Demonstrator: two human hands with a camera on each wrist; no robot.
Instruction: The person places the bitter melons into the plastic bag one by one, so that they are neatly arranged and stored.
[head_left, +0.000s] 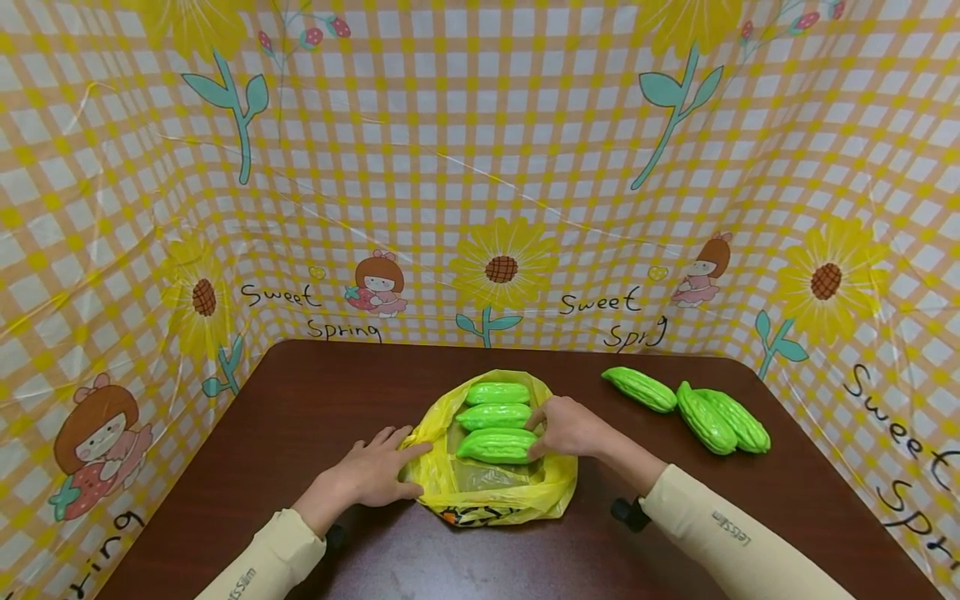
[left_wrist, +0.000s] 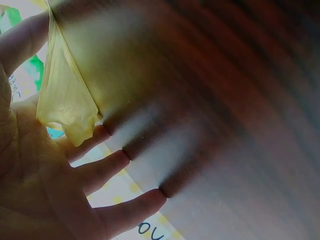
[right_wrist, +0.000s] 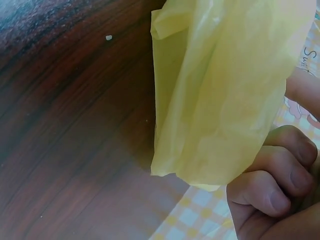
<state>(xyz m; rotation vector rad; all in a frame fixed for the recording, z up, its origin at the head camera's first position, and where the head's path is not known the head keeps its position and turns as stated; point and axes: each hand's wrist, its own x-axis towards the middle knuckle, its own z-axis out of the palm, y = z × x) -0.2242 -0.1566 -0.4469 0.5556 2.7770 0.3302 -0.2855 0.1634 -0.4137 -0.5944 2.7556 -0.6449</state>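
Note:
A yellow plastic bag [head_left: 558, 492] lies on the table with its mouth spread wide. Three green bitter melons are in it, one behind another: the nearest bitter melon [head_left: 491, 447], the middle bitter melon [head_left: 491, 416] and the far bitter melon [head_left: 497, 393]. My right hand [head_left: 564, 427] reaches over the bag's right rim and pinches the right end of the nearest one between thumb and finger. Its other fingers are curled in the right wrist view, where the bag hides the melons. My left hand [head_left: 378, 468] rests at the bag's left rim, its straight fingers spread.
Toward the back right of the dark wooden table [head_left: 322, 383] lie a single bitter melon [head_left: 640, 389] and two more side by side, a left bitter melon [head_left: 705, 419] and a right bitter melon [head_left: 738, 419]. Checked cloth [head_left: 420, 167] walls in the table at the back and sides.

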